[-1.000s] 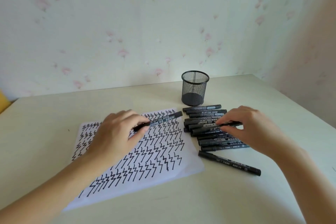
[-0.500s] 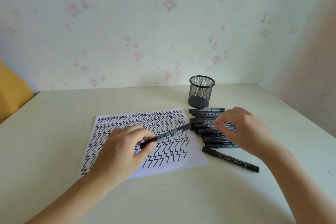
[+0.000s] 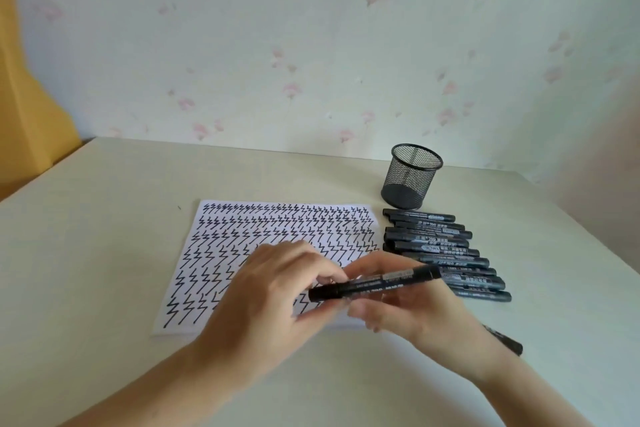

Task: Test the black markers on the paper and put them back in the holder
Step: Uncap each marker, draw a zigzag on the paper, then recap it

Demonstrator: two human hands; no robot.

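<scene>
Both hands hold 1 black marker (image 3: 375, 283) above the near right part of the paper (image 3: 221, 253). It lies almost level, long axis running left to right, its right end a little higher. The left hand (image 3: 273, 302) pinches the left end; the right hand (image 3: 412, 302) curls its fingers around the middle from below. Pulling the cap looks like the next step, along that axis. The other markers (image 3: 440, 250) lie in a row to the right, near the wire holder (image 3: 412, 177).
</scene>
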